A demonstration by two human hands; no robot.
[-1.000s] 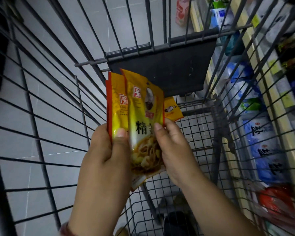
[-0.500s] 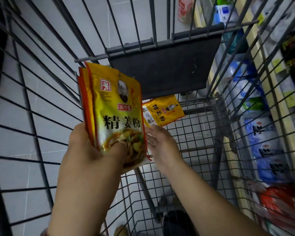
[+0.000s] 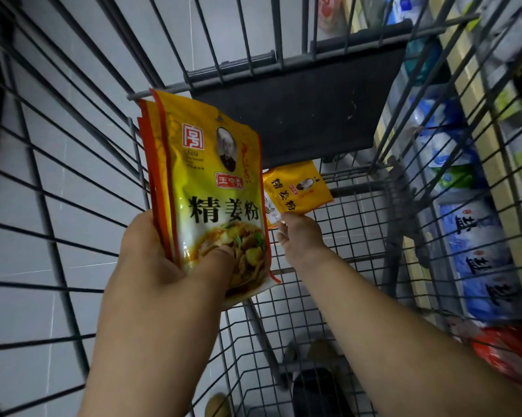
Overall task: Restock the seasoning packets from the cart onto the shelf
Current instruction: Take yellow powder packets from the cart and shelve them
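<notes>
the left hand [image 3: 163, 260] is clamped on a small stack of yellow seasoning packets [image 3: 214, 188], thumb pressed across the front of the lowest part and the other fingers hidden behind; the stack stands nearly upright, tipped a little to the left, with red edges and black characters over a picture of a cooked dish. at least two packets show at the staggered top corners, and an exact count cannot be told. the right hand [image 3: 301, 236] reaches deeper into the cart [image 3: 359, 242], its fingertips at the near edge of one more yellow packet [image 3: 298, 189] lying flat on the wire floor by the far end; whether the fingers have closed on that packet cannot be told. the two hands are apart, the left raised and nearer the camera, the right lower and farther in. behind the lying packet a dark flap [image 3: 298, 109] hangs from the cart's far wall. through the bars on the right stands the shelf [image 3: 476, 139], holding blue and white bags [image 3: 482, 260] and, lower down, a red bag [image 3: 506, 356]. pale floor tiles [image 3: 73, 176] show through the left side.
</notes>
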